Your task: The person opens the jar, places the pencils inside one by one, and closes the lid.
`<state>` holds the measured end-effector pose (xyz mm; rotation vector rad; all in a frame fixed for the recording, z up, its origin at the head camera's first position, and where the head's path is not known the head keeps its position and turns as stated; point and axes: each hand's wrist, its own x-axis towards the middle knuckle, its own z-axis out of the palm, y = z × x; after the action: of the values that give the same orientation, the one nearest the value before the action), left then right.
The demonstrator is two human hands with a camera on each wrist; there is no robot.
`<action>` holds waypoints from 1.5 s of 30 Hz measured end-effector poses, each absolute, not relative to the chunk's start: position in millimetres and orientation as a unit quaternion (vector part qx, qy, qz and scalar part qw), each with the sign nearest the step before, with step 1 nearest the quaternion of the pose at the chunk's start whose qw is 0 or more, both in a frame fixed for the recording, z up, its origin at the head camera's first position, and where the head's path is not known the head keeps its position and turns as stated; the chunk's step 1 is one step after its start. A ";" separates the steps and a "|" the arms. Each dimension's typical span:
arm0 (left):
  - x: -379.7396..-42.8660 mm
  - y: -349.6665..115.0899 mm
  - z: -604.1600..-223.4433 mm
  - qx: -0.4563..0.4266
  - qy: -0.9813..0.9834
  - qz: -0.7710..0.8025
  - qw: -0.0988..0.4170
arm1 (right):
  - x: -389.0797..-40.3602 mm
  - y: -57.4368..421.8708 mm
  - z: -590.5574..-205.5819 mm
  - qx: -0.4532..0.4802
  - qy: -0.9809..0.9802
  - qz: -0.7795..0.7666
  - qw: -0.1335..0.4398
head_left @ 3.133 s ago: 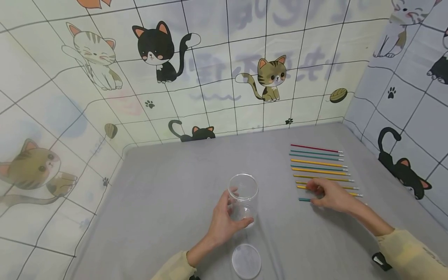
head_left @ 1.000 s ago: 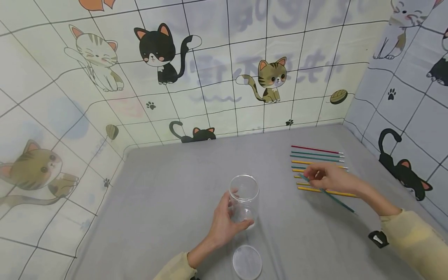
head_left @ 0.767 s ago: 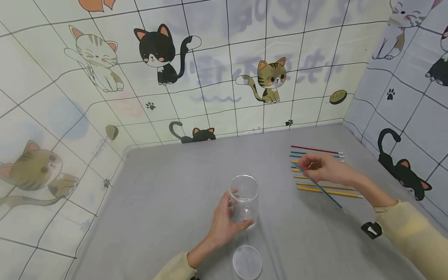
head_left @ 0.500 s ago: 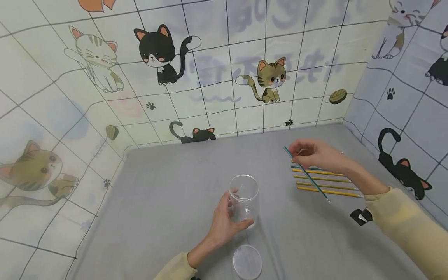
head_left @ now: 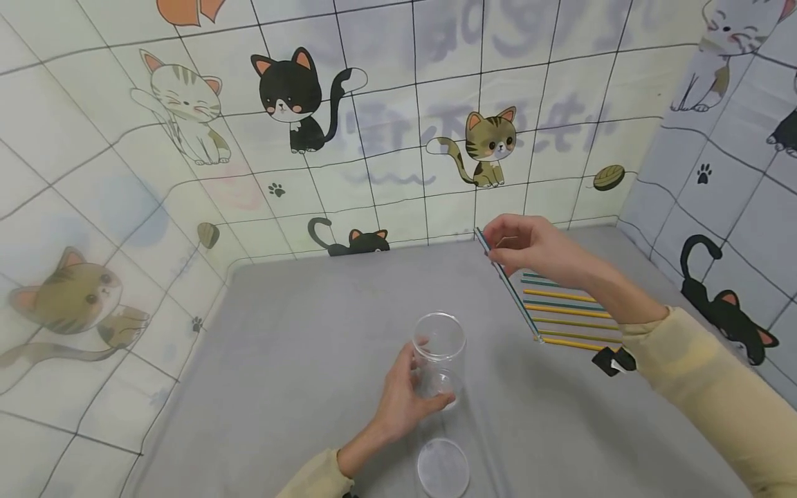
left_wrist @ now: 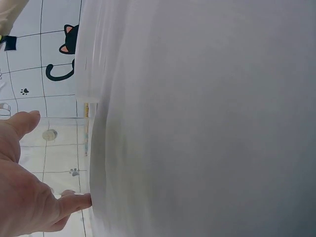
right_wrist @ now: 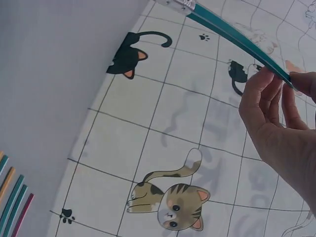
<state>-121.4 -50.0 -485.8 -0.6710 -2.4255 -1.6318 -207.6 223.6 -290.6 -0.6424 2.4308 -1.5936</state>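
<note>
My left hand (head_left: pixel 398 398) is curled round the side of a clear cylindrical jar (head_left: pixel 439 349) that stands with its open mouth up. In the left wrist view, the thumb and fingers (left_wrist: pixel 74 203) lie on either side of the see-through wall. Well above the table, my right hand (head_left: pixel 535 250) pinches a teal pencil (head_left: pixel 515 297) near its upper end between thumb and fingers. It slants, with its eraser end low toward the right; in the right wrist view, the silver ferrule of the pencil (right_wrist: pixel 232 34) shows at the top.
Several yellow and teal pencils, such as a yellow pencil (head_left: pixel 569 342), lie in a row at the right, partly behind the right arm. A round clear lid (head_left: pixel 443 470) lies in front of the jar. Patterned cat cloth walls (head_left: pixel 386 159) enclose the grey table (head_left: pixel 299 360).
My right hand has picked up the teal pencil from the near end of the row, then raised it and carried it left and away from me. The left hand stays on the jar.
</note>
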 end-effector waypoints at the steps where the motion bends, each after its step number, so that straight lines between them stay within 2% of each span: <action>1: -121.3 -49.7 -486.0 -0.224 -0.806 -0.543 0.070 | -207.5 219.8 -287.1 -0.219 0.812 -0.535 0.078; 10: -119.1 -48.6 -485.1 -0.211 -0.811 -0.543 0.056 | -209.2 187.7 -266.6 -0.241 0.784 -0.568 0.070; 23: -118.5 -48.1 -484.5 -0.217 -0.811 -0.539 0.061 | -213.0 159.1 -253.2 -0.254 0.741 -0.619 0.053; 39: -121.5 -49.1 -485.4 -0.230 -0.816 -0.526 0.073 | -217.2 144.4 -272.0 -0.273 0.714 -0.639 0.085; 45: -121.9 -49.4 -483.7 -0.221 -0.818 -0.527 0.061 | -218.4 142.9 -283.0 -0.271 0.708 -0.644 0.101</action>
<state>-121.9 -49.4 -483.7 -0.6679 -2.4756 -1.5956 -218.4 142.9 -283.0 -0.8001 2.0917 -1.9029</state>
